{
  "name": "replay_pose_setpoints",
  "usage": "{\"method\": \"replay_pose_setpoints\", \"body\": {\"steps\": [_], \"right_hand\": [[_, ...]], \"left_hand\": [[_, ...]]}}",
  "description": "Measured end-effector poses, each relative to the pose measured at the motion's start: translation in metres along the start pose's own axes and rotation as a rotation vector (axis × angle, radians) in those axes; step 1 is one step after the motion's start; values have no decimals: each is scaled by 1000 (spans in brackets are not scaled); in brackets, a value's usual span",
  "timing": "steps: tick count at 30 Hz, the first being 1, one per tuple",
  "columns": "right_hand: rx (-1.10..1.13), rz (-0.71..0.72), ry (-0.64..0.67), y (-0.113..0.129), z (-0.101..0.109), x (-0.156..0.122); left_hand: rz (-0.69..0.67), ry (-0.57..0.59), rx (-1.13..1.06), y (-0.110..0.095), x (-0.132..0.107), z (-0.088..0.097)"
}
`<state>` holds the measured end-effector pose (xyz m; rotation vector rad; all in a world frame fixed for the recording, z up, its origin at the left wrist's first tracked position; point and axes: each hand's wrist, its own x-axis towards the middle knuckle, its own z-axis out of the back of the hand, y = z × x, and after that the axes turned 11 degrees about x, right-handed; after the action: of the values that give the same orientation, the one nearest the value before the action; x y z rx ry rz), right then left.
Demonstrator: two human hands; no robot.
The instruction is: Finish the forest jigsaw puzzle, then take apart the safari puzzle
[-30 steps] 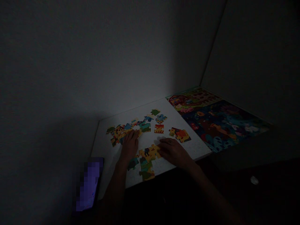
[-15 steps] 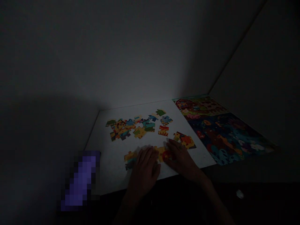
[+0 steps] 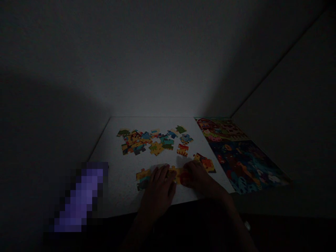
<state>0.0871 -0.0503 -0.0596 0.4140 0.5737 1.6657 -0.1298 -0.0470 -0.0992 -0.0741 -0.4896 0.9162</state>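
Head view: we look forward and down at a white tabletop [image 3: 118,185] pushed into a dim corner between grey walls [image 3: 157,63]. Our left hand [image 3: 157,189] lies palm down with its fingers [image 3: 160,173] spread apart, pressing flat on a row of joined jigsaw pieces [image 3: 173,172] near the table's front edge. Our right hand [image 3: 198,178] sits just beside it on the same row, its fingers drawn together and curled over a red and yellow stretch of the pieces; from above, we cannot tell whether they pinch anything or only press. A yellow and dark section [image 3: 143,179] of the row pokes out past our left hand. Farther back, a loose heap of colourful pieces [image 3: 139,141] lies on the white surface, with single pieces scattered to its right, among them a red and yellow piece [image 3: 182,150] and a green piece [image 3: 181,129]. A small cluster of orange and yellow pieces [image 3: 206,163] sits just beyond our right hand, near the edge of a printed picture sheet [image 3: 244,164], which shows a red barn [image 3: 206,122] at its far end and a dark blue scene nearer us. Beside the table's left edge, a purple oblong [image 3: 81,197] is pixelated too coarsely to tell what it is.
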Motion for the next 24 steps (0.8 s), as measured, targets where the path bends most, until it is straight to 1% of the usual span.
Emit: {"method": "replay_pose_setpoints", "body": {"steps": [4, 8, 11, 13, 16, 18, 21, 24], "right_hand": [[-53, -72, 70, 8, 6, 8], [-54, -58, 142, 18, 16, 15], [24, -39, 194, 18, 22, 18], [130, -20, 186, 13, 24, 18], [360, -60, 122, -1, 21, 19], [469, -96, 29, -8, 15, 22], [459, -68, -158, -14, 3, 35], [329, 8, -310, -17, -6, 55]], "left_hand": [[-9, -5, -7, 0, 1, 0], [-9, -3, -2, -1, 1, 3], [-4, -7, -8, -2, 1, 4], [4, -23, -21, -2, 1, 4], [7, -56, -28, -2, 0, 1], [14, -93, -23, -3, -2, -1], [7, -171, -19, -3, -6, 0], [-14, -275, -24, -2, -9, 8]]}}
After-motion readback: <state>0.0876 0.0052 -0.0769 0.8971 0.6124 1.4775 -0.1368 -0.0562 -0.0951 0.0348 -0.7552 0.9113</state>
